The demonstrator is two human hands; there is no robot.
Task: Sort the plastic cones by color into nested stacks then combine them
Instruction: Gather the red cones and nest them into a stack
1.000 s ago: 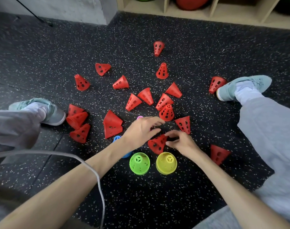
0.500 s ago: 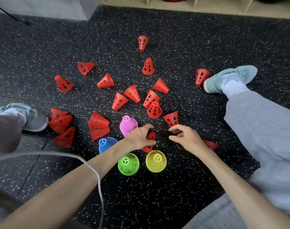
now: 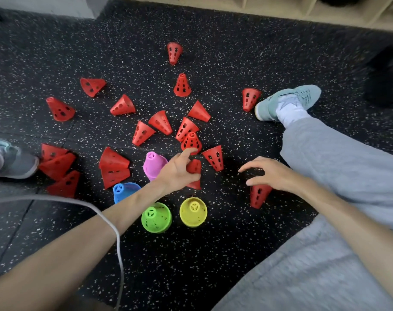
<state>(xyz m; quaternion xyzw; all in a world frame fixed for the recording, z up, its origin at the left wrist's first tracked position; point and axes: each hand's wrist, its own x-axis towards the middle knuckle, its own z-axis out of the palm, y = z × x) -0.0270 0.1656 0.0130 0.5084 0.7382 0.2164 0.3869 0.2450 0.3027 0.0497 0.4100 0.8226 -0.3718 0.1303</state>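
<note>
Several red cones lie scattered over the black speckled floor [image 3: 213, 254]. My left hand [image 3: 177, 170] grips one red cone [image 3: 194, 168] at the centre, its index finger stretched toward an upright red cone [image 3: 191, 141]. My right hand [image 3: 269, 171] hovers with curved fingers and holds nothing, just above a fallen red cone [image 3: 258, 195]. In front of me stand a green stack [image 3: 156, 217] and a yellow stack [image 3: 193, 212]. A blue stack [image 3: 124, 190] and a pink stack [image 3: 154, 164] sit to their left.
My legs in grey trousers spread to both sides, with a pale green shoe [image 3: 287, 101] at the right and another shoe [image 3: 13, 159] at the left. A grey cable [image 3: 101, 212] crosses my left forearm. Wooden shelving [image 3: 280, 10] runs along the far edge.
My left hand has taken the red cone that my right hand held, and my right hand has moved away to the right, over another fallen cone. The view has tilted down.
</note>
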